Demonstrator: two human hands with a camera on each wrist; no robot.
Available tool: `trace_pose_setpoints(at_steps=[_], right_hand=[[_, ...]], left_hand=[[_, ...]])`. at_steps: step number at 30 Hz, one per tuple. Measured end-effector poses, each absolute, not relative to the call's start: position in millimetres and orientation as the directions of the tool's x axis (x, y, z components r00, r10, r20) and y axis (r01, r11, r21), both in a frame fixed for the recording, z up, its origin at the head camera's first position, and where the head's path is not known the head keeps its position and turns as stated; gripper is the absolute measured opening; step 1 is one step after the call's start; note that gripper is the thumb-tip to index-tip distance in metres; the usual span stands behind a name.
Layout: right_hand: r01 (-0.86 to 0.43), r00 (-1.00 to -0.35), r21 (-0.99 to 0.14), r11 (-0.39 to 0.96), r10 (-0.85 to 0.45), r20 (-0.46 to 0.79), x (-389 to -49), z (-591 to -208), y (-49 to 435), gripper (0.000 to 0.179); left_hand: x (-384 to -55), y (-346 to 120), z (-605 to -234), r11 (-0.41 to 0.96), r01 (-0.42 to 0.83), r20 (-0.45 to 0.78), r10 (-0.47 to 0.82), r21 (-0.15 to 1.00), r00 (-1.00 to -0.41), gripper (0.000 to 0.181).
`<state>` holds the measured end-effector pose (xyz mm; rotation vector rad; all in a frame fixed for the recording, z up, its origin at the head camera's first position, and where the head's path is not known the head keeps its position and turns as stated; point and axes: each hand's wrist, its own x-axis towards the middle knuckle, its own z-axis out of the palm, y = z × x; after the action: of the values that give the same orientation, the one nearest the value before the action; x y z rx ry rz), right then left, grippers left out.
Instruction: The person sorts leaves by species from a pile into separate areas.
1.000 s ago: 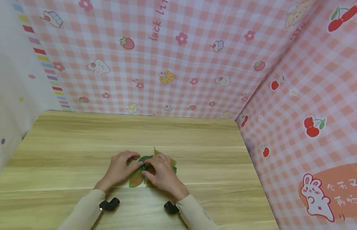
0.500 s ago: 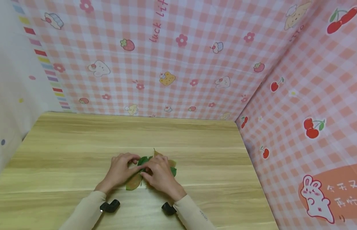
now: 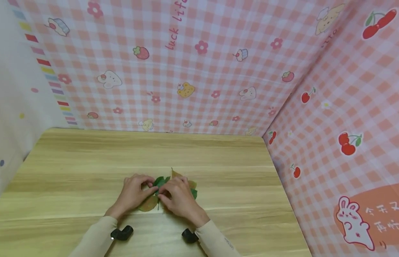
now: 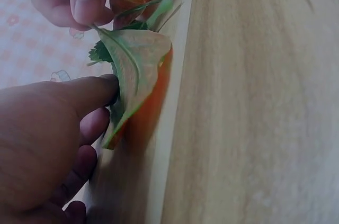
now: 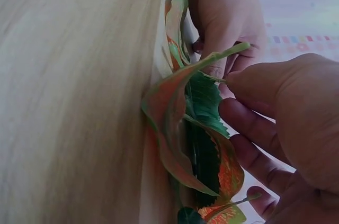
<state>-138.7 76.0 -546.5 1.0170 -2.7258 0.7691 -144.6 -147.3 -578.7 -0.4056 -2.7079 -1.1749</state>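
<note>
Several orange-green leaves and serrated green leaves lie bunched on the wooden table between the two hands. My right hand (image 3: 179, 195) pinches a thin leaf stem (image 5: 218, 79) between thumb and index finger, its other fingers loosely bent. That stem belongs to an orange-green leaf (image 4: 139, 57) whose pale side faces the left wrist view. My left hand (image 3: 132, 194) has its thumb tip against this leaf's edge, with the fingers set apart behind it. A green leaf (image 5: 204, 99) and a curled orange leaf (image 5: 172, 115) sit close to the right fingers, and the right hand partly covers the bunch from above.
The wooden tabletop (image 3: 99, 153) spreads around the leaves. Pink checked cloth (image 3: 199, 71) stands behind and on the right, with a white dotted panel (image 3: 13, 107) on the left. Black wrist-worn devices (image 3: 123, 233) sit at both sleeve cuffs.
The orange-green leaf at the lower left has shifted a little left and turned. The right fingers have moved slightly left towards the left thumb, which stays nearly in place.
</note>
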Motion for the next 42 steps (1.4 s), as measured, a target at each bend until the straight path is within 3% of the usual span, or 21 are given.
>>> trace_pose_setpoints(at_steps=[13, 24, 32, 42], right_hand=[[-0.657, -0.749, -0.487, 0.576, -0.576, 0.327, -132.7, -531.6, 88.2, 0.003], [-0.571, -0.8, -0.695, 0.436, -0.484, 0.354, -127.2, -523.5, 107.8, 0.005], [-0.472, -0.853, -0.828, 0.302, -0.393, 0.343, -130.6, -519.9, 123.8, 0.007], [-0.27, -0.926, -0.959, 0.09, -0.296, 0.233, -135.8, -517.9, 146.4, 0.009]], left_hand=[[-146.2, -151.1, -578.0, 0.649, 0.31, 0.253, 0.183, 0.695, -0.95, 0.012], [-147.0, -150.4, -579.7, 0.648, 0.329, 0.281, 0.181, 0.687, -0.942, 0.012], [-147.3, -149.5, -580.2, 0.652, 0.3, 0.252, 0.169, 0.697, -0.953, 0.013], [-146.6, -149.7, -582.8, 0.648, 0.314, 0.258, 0.183, 0.694, -0.949, 0.012]])
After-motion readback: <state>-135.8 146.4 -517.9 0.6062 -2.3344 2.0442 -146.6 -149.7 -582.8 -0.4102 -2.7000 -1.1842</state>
